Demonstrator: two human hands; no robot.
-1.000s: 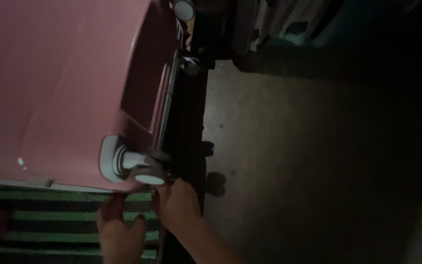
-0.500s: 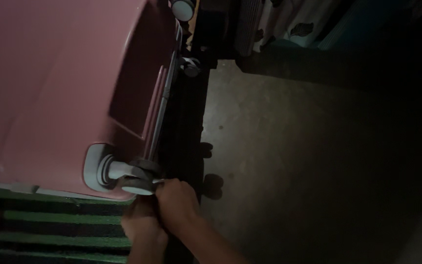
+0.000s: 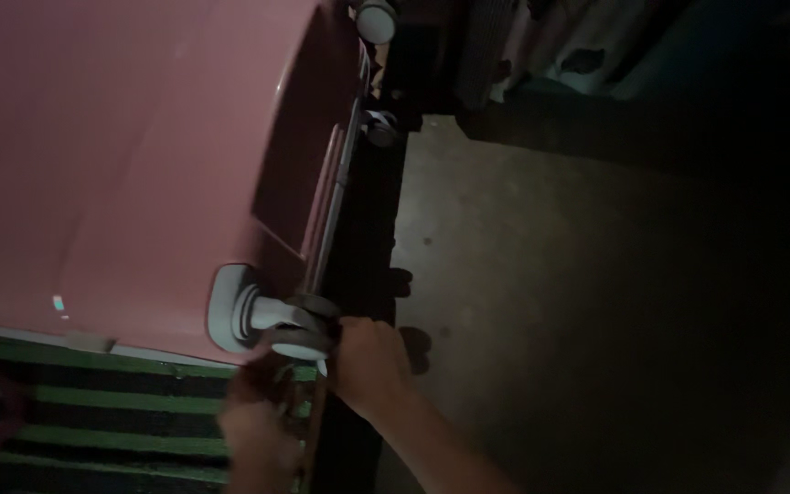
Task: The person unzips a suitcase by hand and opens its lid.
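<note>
My right hand (image 3: 372, 361) and left hand (image 3: 258, 416) meet at the wheel (image 3: 296, 331) on the pink suitcase's (image 3: 121, 165) lower corner, above the striped mat (image 3: 93, 425). I cannot tell either hand's finger state.

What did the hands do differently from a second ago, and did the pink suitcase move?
The left hand, flat on the striped mat a second ago, has come up under the near wheel. The right hand stays at that wheel. The pink suitcase only shifts slightly in view, possibly because the camera moved. The mat and the floor look unchanged.
</note>
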